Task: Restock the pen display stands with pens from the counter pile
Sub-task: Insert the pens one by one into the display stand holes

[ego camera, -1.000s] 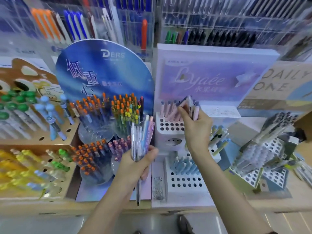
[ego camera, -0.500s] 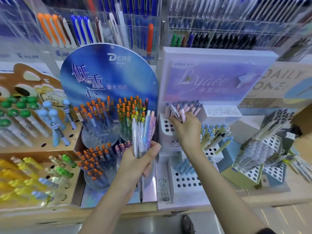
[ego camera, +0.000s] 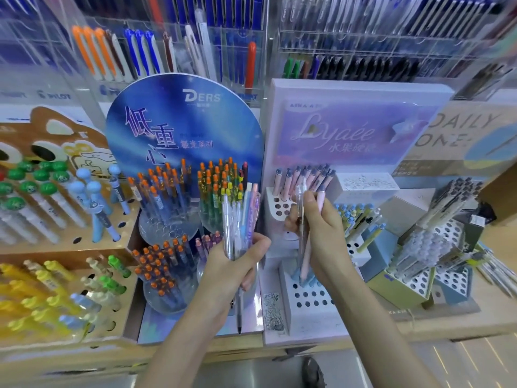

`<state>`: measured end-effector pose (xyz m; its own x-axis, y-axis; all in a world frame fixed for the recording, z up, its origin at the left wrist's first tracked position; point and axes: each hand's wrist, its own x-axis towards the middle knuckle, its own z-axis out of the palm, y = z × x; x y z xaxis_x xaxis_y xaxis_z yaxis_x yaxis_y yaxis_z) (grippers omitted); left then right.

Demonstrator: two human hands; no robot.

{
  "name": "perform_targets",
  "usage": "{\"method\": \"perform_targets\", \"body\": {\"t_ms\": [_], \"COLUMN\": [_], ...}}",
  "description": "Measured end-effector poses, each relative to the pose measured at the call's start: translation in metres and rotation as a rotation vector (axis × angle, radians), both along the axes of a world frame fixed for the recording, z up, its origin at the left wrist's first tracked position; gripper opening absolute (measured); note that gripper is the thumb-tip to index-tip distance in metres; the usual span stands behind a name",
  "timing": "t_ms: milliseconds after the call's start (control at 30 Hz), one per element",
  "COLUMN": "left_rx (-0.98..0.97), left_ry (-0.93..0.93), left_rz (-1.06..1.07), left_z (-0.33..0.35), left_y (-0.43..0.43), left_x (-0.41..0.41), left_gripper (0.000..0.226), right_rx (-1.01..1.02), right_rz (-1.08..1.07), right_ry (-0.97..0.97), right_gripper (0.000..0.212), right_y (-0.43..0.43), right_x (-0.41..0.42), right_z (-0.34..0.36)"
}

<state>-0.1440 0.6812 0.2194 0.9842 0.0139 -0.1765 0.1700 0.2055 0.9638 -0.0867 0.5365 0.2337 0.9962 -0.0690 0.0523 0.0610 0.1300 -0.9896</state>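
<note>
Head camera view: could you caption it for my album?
Left hand grips a pen bundle while right hand holds two pens at the white stand.

Stationery shop, pen aisle. Behind: clear acrylic wall racks (ego camera: pixel 223 46) packed with pens (ego camera: pixel 86 51), PILOT labels (ego camera: pixel 58 95) along front edge. Branded counter stands side by side: DERS card (ego camera: pixel 184 127), Lyaée stand (ego camera: pixel 355 130), DAILY ONE card (ego camera: pixel 458 130).

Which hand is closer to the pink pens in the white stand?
Right. The right hand is just in front of the pink pens; the left hand is farther left, gripping a bundle of pens.
</note>
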Motion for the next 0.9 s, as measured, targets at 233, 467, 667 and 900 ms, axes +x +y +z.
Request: {"method": "perform_targets", "body": {"t_ms": [233, 467, 667, 900], "left_rx": [0.016, 0.055, 0.076, 0.116], "left_ry": [-0.001, 0.022, 0.082, 0.157], "left_rz": [-0.021, -0.108, -0.227, -0.347], "left_z": [-0.004, -0.012, -0.021, -0.039], "left_y": [-0.019, -0.067, -0.128, -0.212], "left_x": [-0.001, 0.001, 0.006, 0.005], "left_gripper": [0.026, 0.016, 0.012, 0.019], "right_rx": [0.06, 0.424, 0.457, 0.042], "right_rz": [0.107, -0.04, -0.078, -0.242], "right_ry": [0.067, 0.269, 0.278, 0.255], "right_gripper": [0.035, 0.03, 0.038, 0.036], "right_y": [-0.006, -0.035, -0.097, -0.191], "right_x": [-0.03, -0.048, -0.062, -0.073], "right_z": [0.0, 0.003, -0.004, -0.029]}}
